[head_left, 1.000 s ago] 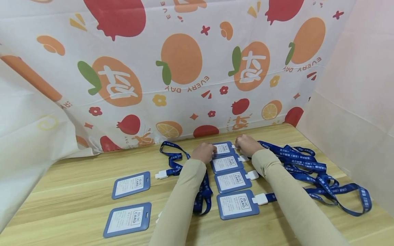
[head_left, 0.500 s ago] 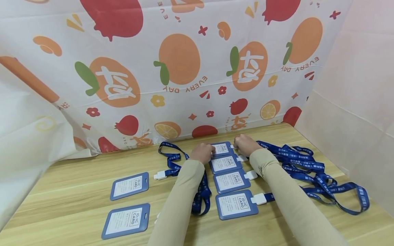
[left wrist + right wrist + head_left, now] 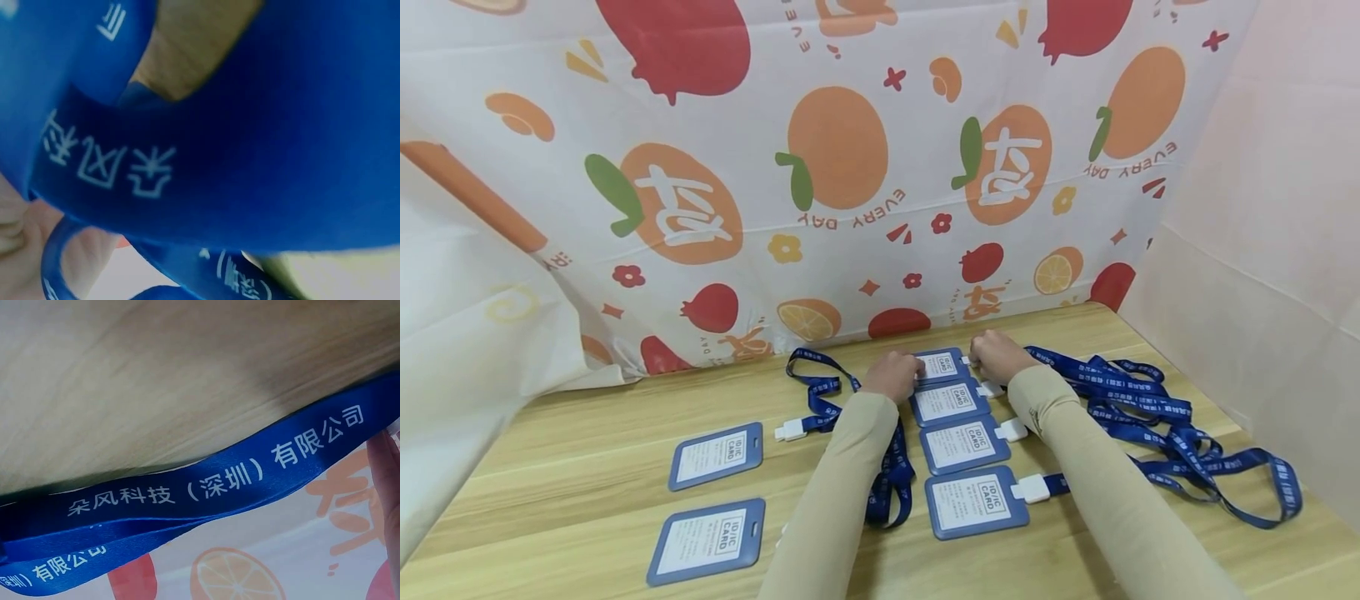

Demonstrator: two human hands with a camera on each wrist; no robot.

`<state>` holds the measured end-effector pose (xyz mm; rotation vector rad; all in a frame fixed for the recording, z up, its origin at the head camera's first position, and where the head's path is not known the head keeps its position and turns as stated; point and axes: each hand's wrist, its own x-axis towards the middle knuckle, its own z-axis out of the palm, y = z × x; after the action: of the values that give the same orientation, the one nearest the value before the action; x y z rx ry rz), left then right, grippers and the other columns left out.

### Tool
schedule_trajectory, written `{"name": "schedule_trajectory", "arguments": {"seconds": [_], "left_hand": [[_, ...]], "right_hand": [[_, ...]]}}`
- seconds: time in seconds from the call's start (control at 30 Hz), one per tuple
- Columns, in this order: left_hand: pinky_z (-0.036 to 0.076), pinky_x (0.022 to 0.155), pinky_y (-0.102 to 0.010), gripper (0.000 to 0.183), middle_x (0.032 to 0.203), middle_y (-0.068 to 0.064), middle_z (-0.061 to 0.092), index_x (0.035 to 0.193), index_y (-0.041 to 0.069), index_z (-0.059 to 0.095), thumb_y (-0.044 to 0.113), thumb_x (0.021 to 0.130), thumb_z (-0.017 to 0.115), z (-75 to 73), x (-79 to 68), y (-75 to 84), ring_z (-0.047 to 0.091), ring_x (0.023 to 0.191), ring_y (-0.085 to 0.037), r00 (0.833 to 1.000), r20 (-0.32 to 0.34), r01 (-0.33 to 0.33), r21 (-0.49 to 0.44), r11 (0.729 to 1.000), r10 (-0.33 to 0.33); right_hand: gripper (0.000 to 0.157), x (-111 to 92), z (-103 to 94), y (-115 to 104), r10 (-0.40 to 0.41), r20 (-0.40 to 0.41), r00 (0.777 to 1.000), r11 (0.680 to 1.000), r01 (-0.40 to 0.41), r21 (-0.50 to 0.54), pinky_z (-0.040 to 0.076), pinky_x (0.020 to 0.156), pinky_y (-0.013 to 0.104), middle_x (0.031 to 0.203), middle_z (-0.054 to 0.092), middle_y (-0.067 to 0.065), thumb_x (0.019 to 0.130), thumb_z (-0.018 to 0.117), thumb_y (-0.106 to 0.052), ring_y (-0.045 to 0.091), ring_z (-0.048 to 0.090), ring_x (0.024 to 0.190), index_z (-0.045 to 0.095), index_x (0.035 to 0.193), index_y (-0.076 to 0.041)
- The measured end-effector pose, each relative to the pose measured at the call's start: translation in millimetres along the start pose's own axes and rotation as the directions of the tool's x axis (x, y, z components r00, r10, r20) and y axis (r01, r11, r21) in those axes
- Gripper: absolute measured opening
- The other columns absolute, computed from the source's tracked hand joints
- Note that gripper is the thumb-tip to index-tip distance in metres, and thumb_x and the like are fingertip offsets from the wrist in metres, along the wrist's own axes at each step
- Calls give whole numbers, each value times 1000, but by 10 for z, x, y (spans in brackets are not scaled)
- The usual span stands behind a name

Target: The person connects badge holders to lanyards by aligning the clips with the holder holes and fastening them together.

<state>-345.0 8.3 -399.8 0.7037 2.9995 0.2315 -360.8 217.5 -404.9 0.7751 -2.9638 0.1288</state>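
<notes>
In the head view, my left hand (image 3: 891, 377) pinches the left edge of the farthest blue ID card holder (image 3: 942, 364). My right hand (image 3: 997, 357) holds the white clip (image 3: 967, 361) at that holder's slotted end, its fingertips partly covering the join. From this hand a blue lanyard strap (image 3: 225, 475) with white print runs off, seen close up in the right wrist view beside a finger (image 3: 386, 481). Another blue lanyard (image 3: 891, 483) lies under my left forearm, and its strap (image 3: 250, 156) fills most of the left wrist view.
Nearer me in the same column lie three more card holders (image 3: 973, 502) with white clips at their slots. Their lanyards (image 3: 1150, 408) lie piled on the right. Two holders without clips (image 3: 715, 457) lie at left, near a loose lanyard's white clip (image 3: 790, 430). A fruit-printed cloth (image 3: 838, 150) hangs behind.
Both hands stay at the farthest card holder and its clip with hardly any movement. The whole head view has shifted slightly; the holders and lanyards lie as before.
</notes>
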Motion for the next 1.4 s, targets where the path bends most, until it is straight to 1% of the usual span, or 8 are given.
{"name": "schedule_trajectory", "arguments": {"seconds": [0.2,0.43,0.63,0.83,0.93,1.07,1.17,1.4], "left_hand": [[53,97,-37,25,119,-9,70,119,13,77,5,97,69,-2,-16,5,62,102,-22,1000,-9,3,-9,1000,-3],[53,97,-37,25,119,-9,69,119,13,77,5,97,69,-15,-27,17,62,103,-22,1000,-11,5,5,1000,-5],[53,97,-38,25,120,-9,69,119,13,77,5,97,68,-12,-31,30,61,103,-22,1000,-5,9,-7,1000,-9],[53,97,-38,26,121,-9,69,120,13,77,5,97,69,2,-23,7,61,103,-22,1000,0,12,-5,1000,-12],[52,98,-38,26,120,-9,68,120,13,77,5,97,69,-1,-29,-2,61,104,-23,1000,-4,12,-5,1000,-12],[53,96,-38,23,115,-8,69,115,12,78,5,95,71,1,-40,-6,63,105,-23,1000,-28,-6,-15,1000,5],[53,95,-38,22,113,-7,69,114,12,78,4,94,72,6,-45,-8,64,106,-24,999,-39,-14,-29,999,13],[52,97,-39,23,117,-9,69,116,12,78,5,95,71,3,-41,2,63,107,-24,1000,-30,2,-39,999,-3]], "right_hand": [[16,4,-9,-20,9,11,1000,1000,-9,-1,57,81,38,93,73,11,84,71,12,26,68,87,79,92,0],[17,-12,-33,-43,39,29,999,999,-39,-3,56,86,40,97,73,12,85,72,11,28,67,93,79,96,0],[16,-31,-63,-60,41,42,998,999,-41,-7,56,84,40,96,72,12,85,71,11,28,67,92,79,94,0],[18,-25,-72,-83,62,48,997,998,-62,3,56,88,40,99,73,13,85,73,11,29,68,96,79,98,1],[18,-18,-56,-81,52,36,998,999,-52,3,57,85,39,98,73,13,84,74,11,28,68,94,79,98,1],[17,-22,-30,-65,23,-4,1000,1000,-23,17,58,79,36,92,73,13,81,72,13,27,70,87,79,91,1],[17,-31,-20,-62,17,-22,1000,1000,-16,23,59,77,36,89,73,13,80,72,14,28,70,84,79,89,1],[17,-33,-21,-67,27,-11,1000,999,-26,25,58,76,34,88,72,13,81,71,14,27,69,83,79,89,1]]}}
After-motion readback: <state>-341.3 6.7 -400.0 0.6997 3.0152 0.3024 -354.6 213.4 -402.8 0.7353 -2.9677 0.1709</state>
